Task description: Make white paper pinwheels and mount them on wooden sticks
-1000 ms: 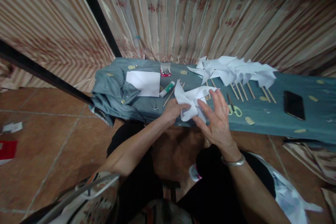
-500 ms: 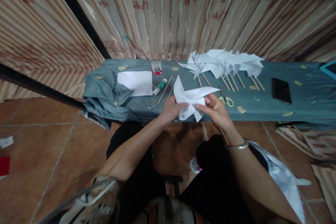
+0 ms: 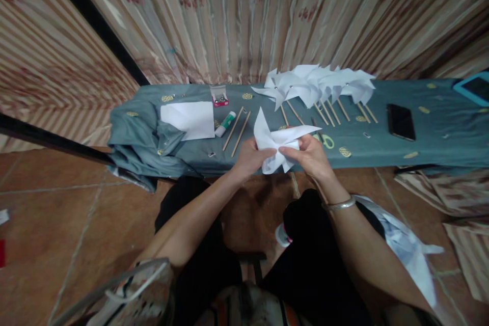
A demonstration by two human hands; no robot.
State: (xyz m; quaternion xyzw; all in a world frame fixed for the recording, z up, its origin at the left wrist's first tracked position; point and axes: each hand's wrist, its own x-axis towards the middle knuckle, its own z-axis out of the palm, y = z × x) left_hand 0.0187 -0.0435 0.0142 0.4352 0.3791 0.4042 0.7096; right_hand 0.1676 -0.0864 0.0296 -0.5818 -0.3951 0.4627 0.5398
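Observation:
A white paper pinwheel [image 3: 272, 138] is held between both hands over the front edge of the cloth-covered bench. My left hand [image 3: 252, 157] grips its left side, the thumb pressed near the centre. On the other side, my right hand [image 3: 308, 153] pinches it, thumb also close to the centre and fingers behind the paper. Two wooden sticks [image 3: 240, 135] lie left of the pinwheel, beside a green and white glue stick [image 3: 225, 124]. Scissors with pale green handles [image 3: 324, 140] rest just beyond my right hand. Whether a pin sits in the pinwheel's centre is hidden by the thumbs.
Several finished pinwheels on sticks [image 3: 317, 84] lie overlapping along the back. White paper sheets [image 3: 191, 118] and a small red box of pins [image 3: 219, 97] are at left. A black phone [image 3: 400, 122] and a blue-edged tablet [image 3: 473, 89] lie right. A dark pole [image 3: 95, 25] stands at left.
My right thumb has shifted slightly inward toward the pinwheel's centre. Both hands keep hold of it. The bench items appear shifted left as the head view turned a little.

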